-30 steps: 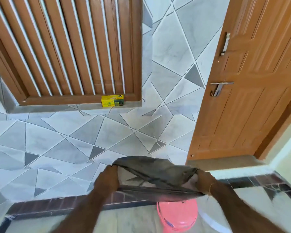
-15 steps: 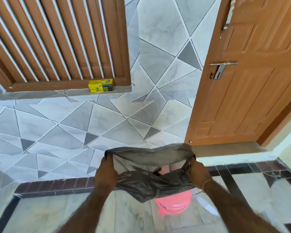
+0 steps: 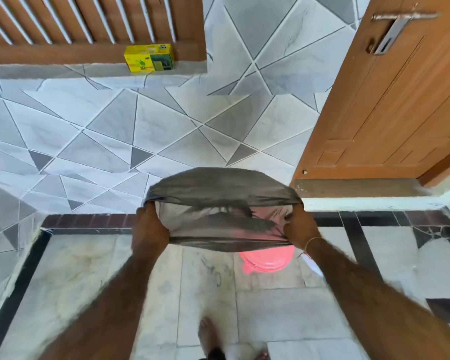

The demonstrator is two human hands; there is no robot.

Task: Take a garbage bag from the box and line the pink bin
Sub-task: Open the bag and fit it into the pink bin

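Garbage bag [image 3: 218,193] stretched open between clenched left hand [image 3: 149,229] and right hand [image 3: 300,228], above pink bin [image 3: 266,261].

Bare hairy forearms, no sleeves; thin gold bracelet [image 3: 312,240] at the right wrist; bare foot [image 3: 209,333]

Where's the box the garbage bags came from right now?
The yellow box sits on the window ledge against the wooden frame, upper left of centre in the head view, far beyond the grey bag and pink bin.

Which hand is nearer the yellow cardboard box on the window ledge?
Left. The left hand grips the grey plastic bag almost straight below the yellow cardboard box; the right hand holds it further right.
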